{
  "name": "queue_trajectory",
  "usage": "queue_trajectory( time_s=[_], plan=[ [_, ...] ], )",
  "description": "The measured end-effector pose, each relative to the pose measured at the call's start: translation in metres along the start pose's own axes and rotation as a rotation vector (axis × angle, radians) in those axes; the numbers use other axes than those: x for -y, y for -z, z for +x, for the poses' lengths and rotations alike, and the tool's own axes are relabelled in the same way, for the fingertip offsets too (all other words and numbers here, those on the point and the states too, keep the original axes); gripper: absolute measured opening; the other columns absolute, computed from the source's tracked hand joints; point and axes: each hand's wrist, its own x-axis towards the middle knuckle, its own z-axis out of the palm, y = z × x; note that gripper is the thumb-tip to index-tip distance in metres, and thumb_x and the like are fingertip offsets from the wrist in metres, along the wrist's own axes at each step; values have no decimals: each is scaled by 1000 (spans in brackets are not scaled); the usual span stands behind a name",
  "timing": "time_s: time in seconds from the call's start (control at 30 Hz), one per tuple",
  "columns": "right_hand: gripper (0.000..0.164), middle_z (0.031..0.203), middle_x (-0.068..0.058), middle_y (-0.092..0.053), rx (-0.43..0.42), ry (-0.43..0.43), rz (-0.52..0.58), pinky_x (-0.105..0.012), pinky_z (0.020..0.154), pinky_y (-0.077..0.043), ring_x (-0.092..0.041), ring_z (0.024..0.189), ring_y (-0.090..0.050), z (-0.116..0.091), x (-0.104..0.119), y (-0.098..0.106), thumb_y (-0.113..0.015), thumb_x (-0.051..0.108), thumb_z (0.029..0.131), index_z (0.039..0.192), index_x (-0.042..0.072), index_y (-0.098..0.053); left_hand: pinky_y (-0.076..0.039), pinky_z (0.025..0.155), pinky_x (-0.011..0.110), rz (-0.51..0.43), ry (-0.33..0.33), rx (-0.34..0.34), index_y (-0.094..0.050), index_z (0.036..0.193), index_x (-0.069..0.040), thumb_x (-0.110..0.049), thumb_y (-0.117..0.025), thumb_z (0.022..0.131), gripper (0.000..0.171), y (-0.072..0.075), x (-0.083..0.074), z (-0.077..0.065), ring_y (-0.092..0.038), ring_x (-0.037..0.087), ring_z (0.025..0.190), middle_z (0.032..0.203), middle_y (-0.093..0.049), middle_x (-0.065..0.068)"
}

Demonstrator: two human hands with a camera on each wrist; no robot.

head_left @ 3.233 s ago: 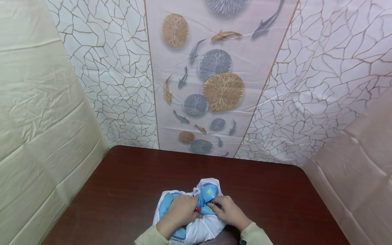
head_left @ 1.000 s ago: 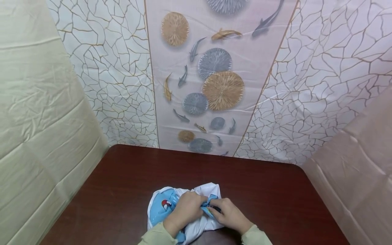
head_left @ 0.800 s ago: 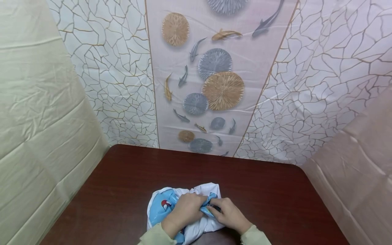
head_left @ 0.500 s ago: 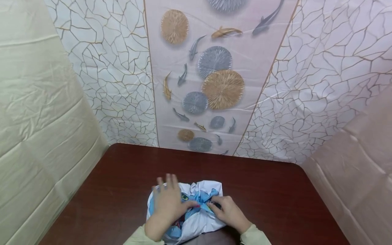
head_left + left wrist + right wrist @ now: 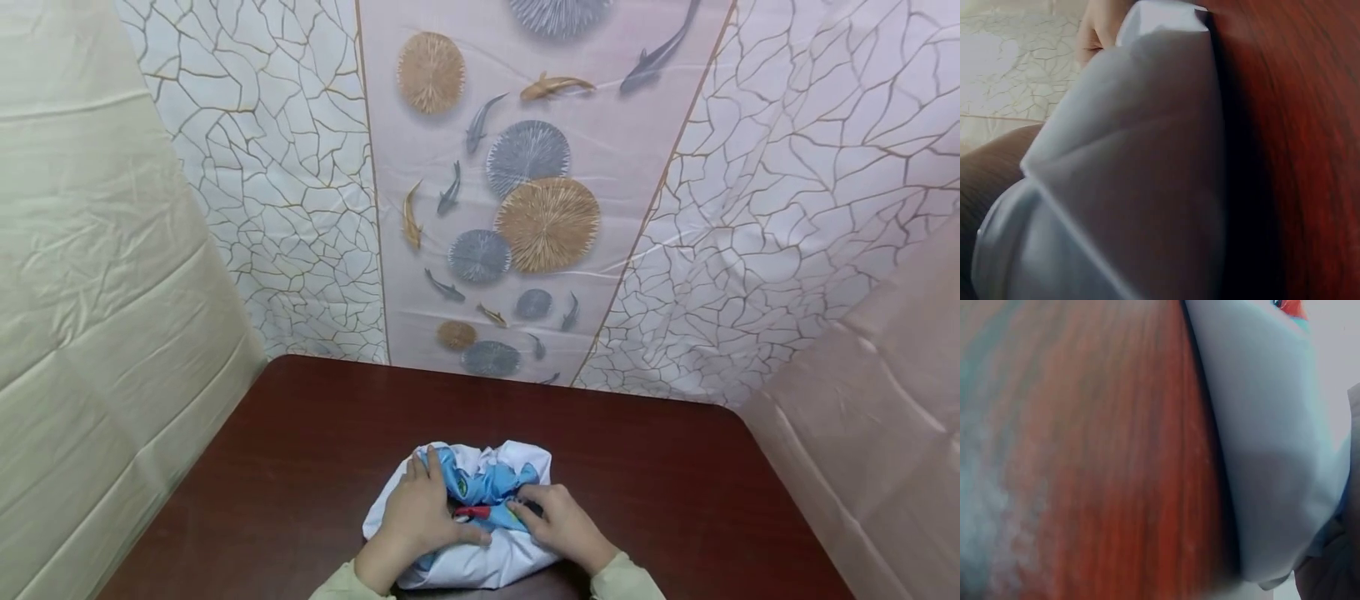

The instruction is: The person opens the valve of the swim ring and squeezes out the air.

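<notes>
A soft, crumpled plastic piece (image 5: pixel 487 562), white on the outside with a shiny blue printed side and a red patch, lies bunched near the table's front edge. My left hand (image 5: pixel 416 508) rests on its left part, fingers straight and thumb reaching toward the middle. At the right side, my right hand (image 5: pixel 562 521) pinches the blue part between thumb and curled fingers. The left wrist view is mostly filled by the white plastic (image 5: pixel 1141 137), with part of a hand at the top. In the right wrist view, the white side (image 5: pixel 1266 425) sits against the table.
A dark red-brown wooden table (image 5: pixel 637 467) spreads around the plastic piece. Behind it hangs a cloth backdrop (image 5: pixel 630 208) printed with fish and round shapes. Pale quilted cloth (image 5: pixel 105 292) bounds the left, and similar cloth (image 5: pixel 877 400) the right.
My left hand has let go of the middle, moved left and spread over the left part. The middle now shows blue folds and a red patch. The right hand keeps its pinch.
</notes>
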Motion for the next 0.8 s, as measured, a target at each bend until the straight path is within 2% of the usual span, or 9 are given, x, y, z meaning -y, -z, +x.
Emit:
queue_trajectory(
  time_s=[0.07,0.2,0.33,0.4,0.47,0.57,0.63,0.8],
  plan=[
    [27,64,19,-49,-4,13,5,-18,51,-41,4,56,-43,0,-1,0,-66,25,99,73,25,-58,-56,83,52,30,-36,19,-31,149,15,-86,-78,47,150,-4,0,2,-54,49,123,141,-43,42],
    [23,67,19,-54,-22,48,12,-16,52,-42,5,58,-46,0,-1,-1,-67,25,99,76,23,-64,-57,71,44,128,-142,33,-40,145,13,-81,-81,52,138,-8,-4,4,-68,37,98,126,-61,33],
    [23,65,18,-51,-29,72,10,-14,50,-41,6,56,-43,1,-1,-1,-67,23,99,76,22,-65,-55,65,37,227,-262,6,-55,137,8,-76,-80,61,116,-9,-7,5,-69,24,77,100,-73,15],
    [23,64,19,-49,-27,75,11,-14,49,-40,6,55,-42,0,-1,-1,-67,22,98,76,21,-65,-53,62,37,258,-304,-8,-62,129,3,-72,-81,64,102,-10,-7,6,-68,22,72,89,-73,9],
    [23,63,19,-47,-27,78,7,-13,47,-39,7,54,-40,0,0,-2,-67,21,98,75,21,-65,-52,60,37,269,-327,-25,-69,113,-2,-66,-84,65,81,-12,-7,6,-66,22,69,79,-71,4],
    [24,60,19,-44,-20,77,13,-12,46,-36,8,52,-37,1,0,-3,-66,21,99,75,20,-65,-49,56,38,278,-345,-52,-68,89,-12,-59,-86,66,55,-13,-6,5,-63,22,64,70,-65,0],
    [25,59,20,-42,-16,79,12,-12,46,-35,8,51,-35,2,-1,-3,-65,22,100,75,20,-65,-48,54,38,280,-352,-65,-64,79,-15,-54,-87,67,47,-14,-6,6,-62,22,61,66,-63,0],
    [25,59,20,-41,-6,84,7,-12,46,-35,8,51,-34,3,-1,-4,-64,24,100,76,19,-66,-47,52,38,281,-374,-79,-65,75,-16,-46,-87,70,39,-15,-5,6,-61,22,59,64,-62,0]
  ],
)
